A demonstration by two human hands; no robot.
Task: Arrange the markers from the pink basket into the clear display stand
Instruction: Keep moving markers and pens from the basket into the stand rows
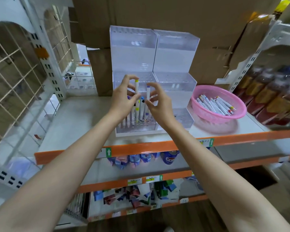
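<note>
Here, the lines below follow what the head view shows.

Left hand: the left hand (122, 96), at the centre of the frame, pinches a yellow-capped marker (137, 88) between thumb and fingers; the grip is narrow and closed on the barrel.

Right hand: the right hand (157, 104), just beside the left one, pinches a blue-capped marker (148, 92) low on its barrel, also a narrow grip.

Long axis: both markers stand nearly upright, caps up, so the lower ends point down toward the holes.

Stand: the clear display stand (176, 52) rises in steps at the centre of the frame. Its lowest front tier (136, 127), directly under both hands, already holds several markers standing in its holes.

Direction from grip: the free holes lie below the held markers; I cannot tell which exact hole is open, as the hands cover part of the tier.

Nearer hand: the two hands seem about equally near to the left half of the tier, the left marker held a little higher.

Basket: the pink basket (206, 113) sits at centre right on the white shelf (74, 118), apart from the stand, with many markers (214, 104) lying flat inside.

Progress: I judge the task to be early, since the basket is far from empty.

Next move: probably a straight lowering, keeping each marker vertical.
</note>
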